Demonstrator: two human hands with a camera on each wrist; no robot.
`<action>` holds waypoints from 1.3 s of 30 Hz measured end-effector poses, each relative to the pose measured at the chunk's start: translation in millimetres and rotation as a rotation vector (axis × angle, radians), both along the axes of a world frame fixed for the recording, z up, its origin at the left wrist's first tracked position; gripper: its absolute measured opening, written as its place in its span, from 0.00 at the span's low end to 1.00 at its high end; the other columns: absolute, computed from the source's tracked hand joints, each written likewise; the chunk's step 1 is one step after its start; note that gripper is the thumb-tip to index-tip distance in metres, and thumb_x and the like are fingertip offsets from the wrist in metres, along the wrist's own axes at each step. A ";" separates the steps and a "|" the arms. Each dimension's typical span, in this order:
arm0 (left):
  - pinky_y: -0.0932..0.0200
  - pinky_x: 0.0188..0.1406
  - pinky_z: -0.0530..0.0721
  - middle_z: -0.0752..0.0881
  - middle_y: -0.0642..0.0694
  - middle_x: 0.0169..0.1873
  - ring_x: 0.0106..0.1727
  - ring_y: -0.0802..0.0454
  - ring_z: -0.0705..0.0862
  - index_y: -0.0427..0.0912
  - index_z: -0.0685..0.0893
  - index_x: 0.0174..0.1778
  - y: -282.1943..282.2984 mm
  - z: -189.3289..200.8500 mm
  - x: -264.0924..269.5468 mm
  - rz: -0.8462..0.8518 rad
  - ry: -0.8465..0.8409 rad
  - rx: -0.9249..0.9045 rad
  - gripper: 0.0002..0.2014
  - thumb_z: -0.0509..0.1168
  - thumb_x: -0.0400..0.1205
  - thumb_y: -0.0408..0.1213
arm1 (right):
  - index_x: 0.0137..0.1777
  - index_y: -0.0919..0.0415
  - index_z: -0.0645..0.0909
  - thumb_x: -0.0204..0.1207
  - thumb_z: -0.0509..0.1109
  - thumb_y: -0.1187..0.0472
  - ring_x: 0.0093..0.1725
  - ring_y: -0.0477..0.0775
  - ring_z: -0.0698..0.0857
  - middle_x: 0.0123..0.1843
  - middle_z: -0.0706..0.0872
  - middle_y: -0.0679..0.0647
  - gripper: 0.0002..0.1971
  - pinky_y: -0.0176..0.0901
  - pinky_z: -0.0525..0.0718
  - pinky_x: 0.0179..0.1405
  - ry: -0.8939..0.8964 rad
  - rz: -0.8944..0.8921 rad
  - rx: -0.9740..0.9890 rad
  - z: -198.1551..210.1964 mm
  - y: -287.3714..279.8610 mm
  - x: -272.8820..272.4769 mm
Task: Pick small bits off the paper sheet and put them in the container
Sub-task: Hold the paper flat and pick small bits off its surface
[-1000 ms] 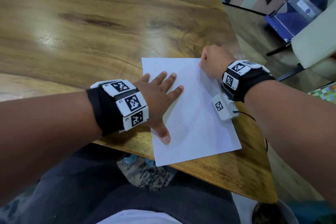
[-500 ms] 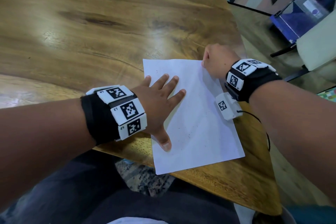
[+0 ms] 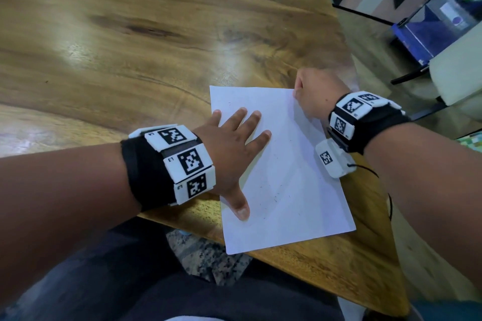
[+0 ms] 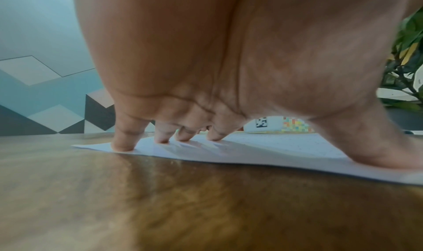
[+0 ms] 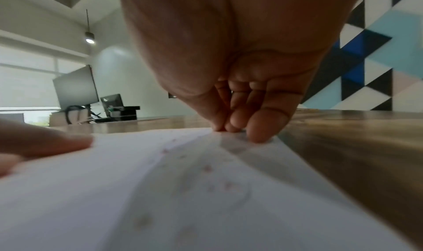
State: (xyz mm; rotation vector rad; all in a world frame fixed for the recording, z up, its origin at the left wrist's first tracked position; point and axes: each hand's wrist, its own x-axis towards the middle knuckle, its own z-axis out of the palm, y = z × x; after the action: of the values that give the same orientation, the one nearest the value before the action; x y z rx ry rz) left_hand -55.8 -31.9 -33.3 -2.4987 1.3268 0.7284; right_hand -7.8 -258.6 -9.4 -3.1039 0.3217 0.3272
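A white paper sheet point(image 3: 292, 169) lies near the wooden table's front right corner, with tiny dark specks point(image 3: 275, 200) scattered on it. In the right wrist view the specks point(image 5: 208, 168) look reddish. My left hand point(image 3: 240, 141) lies flat on the sheet's left part, its spread fingers point(image 4: 123, 142) pressing the paper point(image 4: 274, 146) down. My right hand point(image 3: 310, 94) is curled at the sheet's far right corner. Its thumb and fingertips point(image 5: 228, 126) pinch together on the paper point(image 5: 160, 191) surface. What they pinch is too small to see. No container is in view.
The wooden table point(image 3: 130, 47) stretches away to the left and back. Its right edge point(image 3: 349, 60) runs close beside my right hand, and the sheet slightly overhangs the front edge. A pale chair point(image 3: 459, 73) and a blue box point(image 3: 430, 31) stand on the floor to the right.
Both hands keep the same places on the sheet. Only the head view has shifted slightly.
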 end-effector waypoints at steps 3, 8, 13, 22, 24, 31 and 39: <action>0.27 0.86 0.41 0.23 0.40 0.86 0.88 0.37 0.27 0.49 0.25 0.87 0.5 1.9 -0.4 0.007 0.007 0.003 0.76 0.69 0.61 0.82 | 0.42 0.63 0.83 0.80 0.61 0.63 0.45 0.67 0.88 0.43 0.90 0.61 0.10 0.56 0.90 0.46 0.005 0.003 0.015 4.8 -0.8 9.1; 0.26 0.86 0.41 0.24 0.40 0.86 0.88 0.37 0.27 0.49 0.26 0.88 -0.3 3.2 0.3 0.013 0.025 -0.005 0.76 0.70 0.61 0.82 | 0.45 0.58 0.79 0.81 0.61 0.60 0.43 0.59 0.84 0.41 0.87 0.56 0.07 0.48 0.80 0.41 0.031 0.103 0.061 4.6 10.2 -22.2; 0.27 0.86 0.41 0.23 0.39 0.86 0.88 0.37 0.26 0.48 0.26 0.87 -1.7 4.2 -0.1 0.005 0.021 0.009 0.75 0.69 0.62 0.81 | 0.49 0.61 0.82 0.82 0.61 0.62 0.49 0.63 0.85 0.46 0.88 0.58 0.07 0.50 0.82 0.46 0.006 0.128 -0.001 3.0 16.4 -8.7; 0.27 0.86 0.42 0.23 0.40 0.86 0.88 0.37 0.27 0.49 0.26 0.87 0.1 2.2 0.8 0.007 0.015 -0.002 0.76 0.69 0.61 0.83 | 0.49 0.64 0.83 0.80 0.60 0.64 0.48 0.66 0.87 0.45 0.90 0.60 0.09 0.53 0.87 0.47 0.032 0.086 0.011 12.4 21.4 -10.0; 0.27 0.86 0.42 0.23 0.40 0.86 0.88 0.37 0.27 0.49 0.26 0.87 0.0 2.2 0.9 0.005 0.016 -0.002 0.76 0.69 0.61 0.83 | 0.46 0.61 0.82 0.79 0.62 0.62 0.46 0.62 0.86 0.40 0.88 0.56 0.08 0.53 0.86 0.47 0.045 0.137 0.041 10.7 24.2 -27.2; 0.27 0.86 0.41 0.23 0.40 0.86 0.88 0.37 0.26 0.49 0.25 0.87 -0.8 1.3 1.4 0.000 0.016 0.017 0.76 0.69 0.61 0.83 | 0.49 0.57 0.79 0.82 0.61 0.60 0.49 0.59 0.83 0.46 0.85 0.52 0.05 0.49 0.79 0.45 0.010 0.197 0.061 1.1 36.4 -8.7; 0.27 0.86 0.42 0.23 0.41 0.86 0.87 0.38 0.26 0.50 0.24 0.86 -0.5 2.9 1.5 -0.001 0.014 0.030 0.76 0.68 0.61 0.83 | 0.56 0.58 0.79 0.84 0.60 0.62 0.52 0.61 0.83 0.52 0.85 0.55 0.07 0.47 0.76 0.42 -0.015 0.167 0.022 2.3 45.2 7.1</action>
State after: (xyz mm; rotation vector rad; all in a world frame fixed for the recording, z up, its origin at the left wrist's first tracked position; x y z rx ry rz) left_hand -54.3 -32.4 -30.3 -2.4736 1.3126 0.7615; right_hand -0.6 -213.5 -7.1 -3.1159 0.0581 0.3061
